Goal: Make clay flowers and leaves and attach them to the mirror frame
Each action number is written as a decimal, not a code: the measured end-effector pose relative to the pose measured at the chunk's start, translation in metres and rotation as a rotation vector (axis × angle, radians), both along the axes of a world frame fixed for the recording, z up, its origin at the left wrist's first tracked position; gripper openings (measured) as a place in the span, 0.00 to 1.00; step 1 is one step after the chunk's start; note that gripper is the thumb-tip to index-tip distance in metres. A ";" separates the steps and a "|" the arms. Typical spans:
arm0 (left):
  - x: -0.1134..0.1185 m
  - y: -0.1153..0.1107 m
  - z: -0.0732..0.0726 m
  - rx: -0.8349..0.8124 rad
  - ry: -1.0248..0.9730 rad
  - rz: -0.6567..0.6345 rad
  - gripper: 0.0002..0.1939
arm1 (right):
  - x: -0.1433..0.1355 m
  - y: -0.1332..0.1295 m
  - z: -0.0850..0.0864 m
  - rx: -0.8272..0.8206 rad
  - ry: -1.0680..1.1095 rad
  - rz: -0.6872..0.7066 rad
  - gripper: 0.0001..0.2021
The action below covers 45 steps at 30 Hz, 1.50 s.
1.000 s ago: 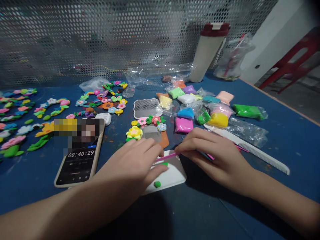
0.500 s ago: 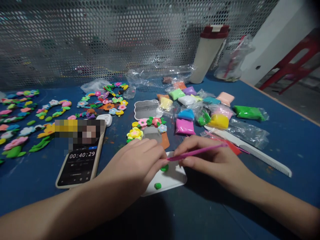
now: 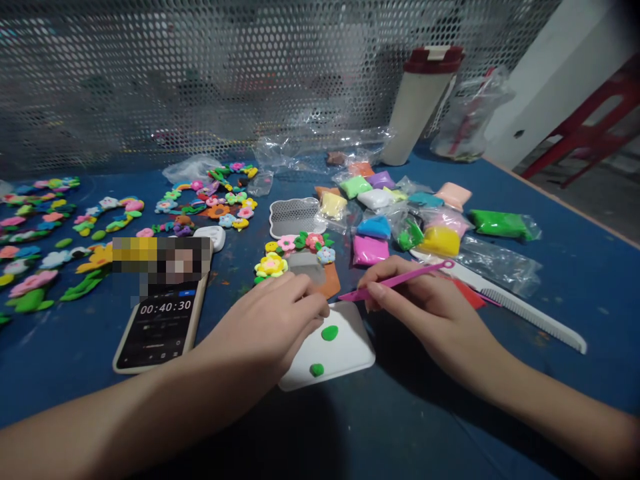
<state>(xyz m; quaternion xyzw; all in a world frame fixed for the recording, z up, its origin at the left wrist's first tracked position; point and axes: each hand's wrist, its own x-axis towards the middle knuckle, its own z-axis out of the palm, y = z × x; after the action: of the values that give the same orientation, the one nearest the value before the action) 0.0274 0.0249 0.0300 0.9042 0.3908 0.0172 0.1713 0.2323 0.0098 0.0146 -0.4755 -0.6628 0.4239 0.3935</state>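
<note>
My right hand (image 3: 425, 300) grips a pink clay modelling tool (image 3: 400, 282) between thumb and fingers, its pointed end towards the left. Below the tip lies a small white board (image 3: 345, 360). On the board are a flat green clay leaf shape (image 3: 329, 333) and a small green clay lump (image 3: 317, 369) nearer me. My left hand (image 3: 280, 320) rests over the board's left part, fingers curled and pressed together; whatever they hold, if anything, is hidden. Just beyond it stands a grey-centred piece bordered with clay flowers (image 3: 271, 265), partly covered by the hand.
Several bagged clay packets (image 3: 371, 250) lie at the back right, beside a white comb (image 3: 535, 317). A phone (image 3: 165, 327) showing a timer lies left. Clay flower rings (image 3: 110, 217) spread further left. A tumbler (image 3: 423, 107) stands by the perforated metal panel (image 3: 225, 80).
The pink tool has lifted off the green clay and moved up and right, away from my left fingers. The green leaf shape is now uncovered. My left hand has barely moved.
</note>
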 end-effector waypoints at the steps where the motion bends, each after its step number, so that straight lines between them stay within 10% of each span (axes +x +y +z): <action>1: 0.000 0.000 -0.001 -0.002 -0.002 -0.002 0.12 | 0.000 0.000 0.000 -0.002 -0.005 0.016 0.08; 45: 0.007 -0.004 -0.009 0.024 -0.079 -0.133 0.09 | 0.001 -0.002 0.003 0.041 -0.093 0.034 0.08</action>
<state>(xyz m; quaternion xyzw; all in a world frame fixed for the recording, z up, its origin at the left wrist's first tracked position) 0.0348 0.0205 0.0208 0.9288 0.3224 0.0461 0.1766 0.2333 0.0076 0.0177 -0.4750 -0.6970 0.3944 0.3647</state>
